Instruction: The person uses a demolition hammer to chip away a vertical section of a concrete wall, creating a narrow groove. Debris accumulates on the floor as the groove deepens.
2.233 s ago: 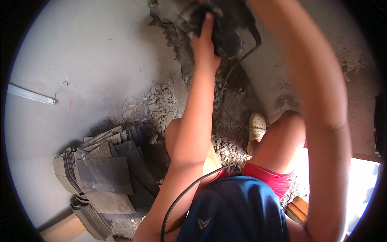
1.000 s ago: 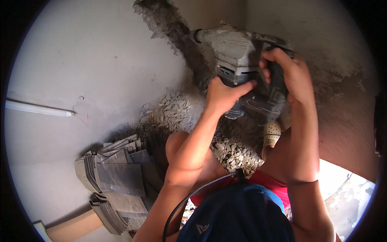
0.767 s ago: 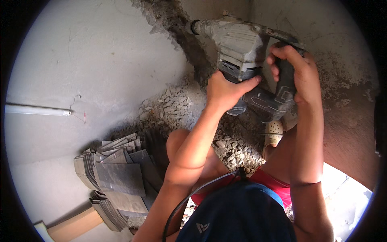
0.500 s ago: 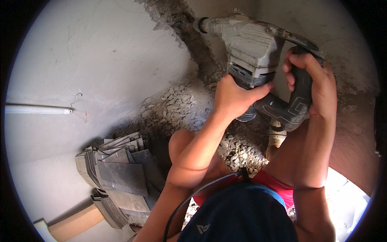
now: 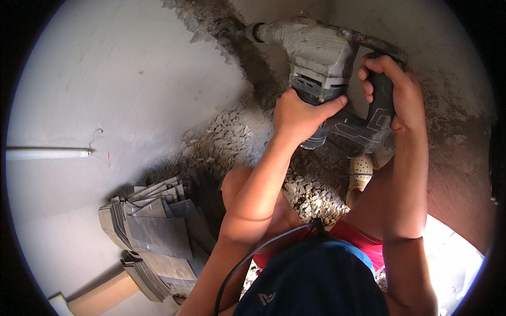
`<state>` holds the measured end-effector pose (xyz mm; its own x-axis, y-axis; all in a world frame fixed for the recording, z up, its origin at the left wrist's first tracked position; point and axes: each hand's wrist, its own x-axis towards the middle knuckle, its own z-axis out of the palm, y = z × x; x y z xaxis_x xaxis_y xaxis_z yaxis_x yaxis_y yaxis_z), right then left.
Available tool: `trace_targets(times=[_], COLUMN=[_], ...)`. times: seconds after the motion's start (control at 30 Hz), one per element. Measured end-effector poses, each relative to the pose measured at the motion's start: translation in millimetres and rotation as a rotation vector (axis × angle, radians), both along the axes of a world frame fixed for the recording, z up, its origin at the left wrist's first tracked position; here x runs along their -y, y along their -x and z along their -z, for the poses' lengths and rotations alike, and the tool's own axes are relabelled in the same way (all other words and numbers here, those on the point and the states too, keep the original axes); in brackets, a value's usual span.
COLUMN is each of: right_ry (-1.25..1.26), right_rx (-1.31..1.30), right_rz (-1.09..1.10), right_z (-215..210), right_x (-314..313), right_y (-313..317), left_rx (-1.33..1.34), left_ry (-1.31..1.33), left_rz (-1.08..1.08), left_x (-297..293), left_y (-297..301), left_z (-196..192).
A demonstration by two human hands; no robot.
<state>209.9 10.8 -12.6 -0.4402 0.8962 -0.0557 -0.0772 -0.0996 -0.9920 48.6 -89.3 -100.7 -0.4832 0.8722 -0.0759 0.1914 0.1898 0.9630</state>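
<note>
A dusty grey and black rotary hammer point(image 5: 321, 52) is held up between my two hands, its chuck end pointing left toward a rough channel point(image 5: 232, 39) broken into the wall. My left hand point(image 5: 300, 117) cups the lower black part of the motor housing, thumb lying across it toward the right. My right hand point(image 5: 403, 95) is wrapped round the rear D-shaped handle, fingers curled over from the right. The bit, if one is fitted, cannot be made out against the dark channel.
Broken rubble point(image 5: 219, 137) heaps along the wall's foot and around my feet. Left of my knee lies a stack of grey sheets point(image 5: 161, 237) beside a tan board point(image 5: 103, 293). A white tube lamp point(image 5: 47, 154) with loose wires is on the left wall. My beige clog point(image 5: 360, 171) stands among rubble.
The rotary hammer and both hands have shifted slightly left and up in the picture, uncovering more of the clog. My grip looks the same.
</note>
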Motion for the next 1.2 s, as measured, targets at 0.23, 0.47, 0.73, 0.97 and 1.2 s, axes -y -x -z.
trace_targets(times=[0.23,0.47,0.73,0.97,1.2], right_ry=[0.014,0.055,0.135,0.117,0.022], right_rx=[0.017,0.035,0.038,0.069,0.05], right_rz=[-0.017,-0.008,-0.109,-0.226,-0.193], right_z=[-14.8,-5.5,24.1,34.3,35.6], right_x=[4.5,-0.1,-77.3,-120.9,-109.9], right_y=[-4.1,-5.6,-17.9,-9.9,17.3], left_rx=[0.04,0.014,-0.171,-0.168,-0.084], left_ry=[-0.066,-0.035,0.068,0.118,0.143], left_rz=[0.042,0.021,-0.135,-0.171,-0.182], left_x=[5.0,3.1,-36.3,-63.4,-65.3], left_y=[-6.3,-8.0,-25.8,-25.7,-7.0], left_z=[-20.3,-2.1,12.6,14.2,21.3])
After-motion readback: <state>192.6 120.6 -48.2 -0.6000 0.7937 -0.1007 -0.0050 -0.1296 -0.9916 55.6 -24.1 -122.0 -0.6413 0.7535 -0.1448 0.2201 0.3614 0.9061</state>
